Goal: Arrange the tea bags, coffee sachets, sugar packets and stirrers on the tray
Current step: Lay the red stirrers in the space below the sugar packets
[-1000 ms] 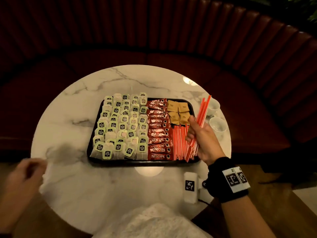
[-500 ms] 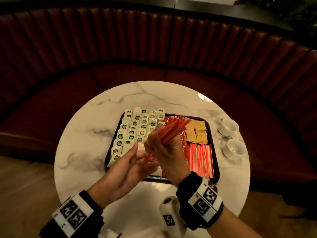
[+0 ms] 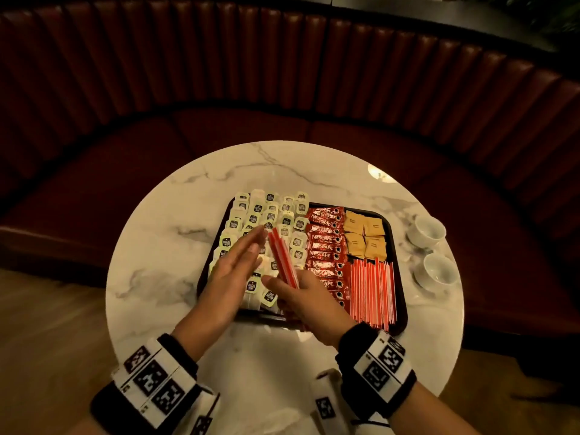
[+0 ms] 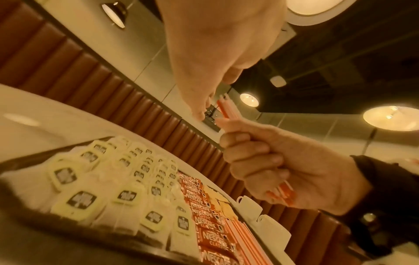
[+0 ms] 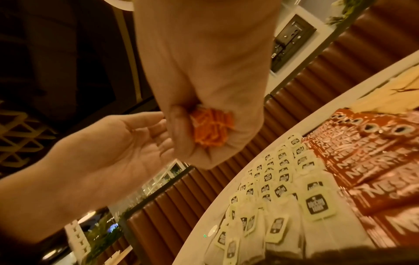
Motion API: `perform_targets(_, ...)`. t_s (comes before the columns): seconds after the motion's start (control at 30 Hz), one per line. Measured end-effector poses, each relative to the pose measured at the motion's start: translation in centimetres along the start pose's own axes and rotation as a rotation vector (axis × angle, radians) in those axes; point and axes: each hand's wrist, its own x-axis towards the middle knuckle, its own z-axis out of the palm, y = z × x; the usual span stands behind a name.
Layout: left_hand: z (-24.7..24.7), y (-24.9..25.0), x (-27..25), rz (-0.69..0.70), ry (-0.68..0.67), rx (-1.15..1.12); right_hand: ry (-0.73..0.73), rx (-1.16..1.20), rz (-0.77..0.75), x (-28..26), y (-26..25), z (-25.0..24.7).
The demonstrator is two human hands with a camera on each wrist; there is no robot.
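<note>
A black tray point(image 3: 400, 312) on the round marble table point(image 3: 157, 246) holds rows of tea bags point(image 3: 251, 215) on the left, red coffee sachets point(image 3: 326, 243) in the middle, brown sugar packets point(image 3: 365, 237) at the far right and laid red-and-white stirrers point(image 3: 372, 290) at the near right. My right hand point(image 3: 309, 304) grips a bundle of stirrers point(image 3: 282, 259) above the tea bags; their ends point(image 5: 212, 130) show in its fist. My left hand point(image 3: 230, 274) is flat, fingers straight, beside the bundle's upper end.
Two white cups point(image 3: 430, 230) point(image 3: 437, 271) stand on the table right of the tray. A curved red upholstered bench point(image 3: 282, 89) wraps behind the table. Crumpled white plastic point(image 3: 282, 416) lies at the near table edge, between my wrists.
My right hand carried the stirrer bundle from the tray's right side to above the tea bags. My left hand came up from the near left edge to the bundle's side.
</note>
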Motion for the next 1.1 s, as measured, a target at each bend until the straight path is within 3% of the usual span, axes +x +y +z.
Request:
perform_targets(0.17, 1.0, 0.1, -0.1, 0.086, -0.115, 0.269, -0.126, 0.152, 0.103, -0.5, 0.3, -0.1)
perform_targets(0.3, 1.3, -0.2, -0.1, 0.042, -0.097, 0.238, -0.063, 0.208, 0.083, -0.3, 0.1, -0.6)
perform_targets(0.37, 1.5, -0.7, -0.1, -0.070, -0.087, 0.090, 0.018, 0.243, -0.008, -0.4, -0.7, -1.0)
perform_targets(0.5, 2.8, -1.2, -0.8, -0.334, -0.124, -0.220, 0.184, 0.233, -0.352, -0.5, -2.7, -1.4)
perform_targets(0.57, 3.0, -1.1, -0.6, -0.389, -0.078, -0.355, 0.204, 0.241, -0.484, -0.5, -2.9, -1.2)
perform_targets(0.63, 2.8, -0.9, -0.4, -0.410, -0.070, -0.445, 0.205, 0.155, -0.523, -0.6, -2.4, -0.7)
perform_targets(0.87, 2.5, -1.3, -0.5, -0.508, -0.133, -0.462, 0.217, 0.121, -0.455, -0.1, 0.2, 0.1)
perform_targets(1.0, 0.5, -2.4, -0.5, -0.534, -0.166, -0.200, 0.361, 0.178, -0.177, 0.6, 2.1, -2.0)
perform_targets(1.1, -3.3, -3.8, -1.2, -0.506, -0.066, -0.127, 0.514, 0.281, 0.079, 1.4, 5.1, -5.6)
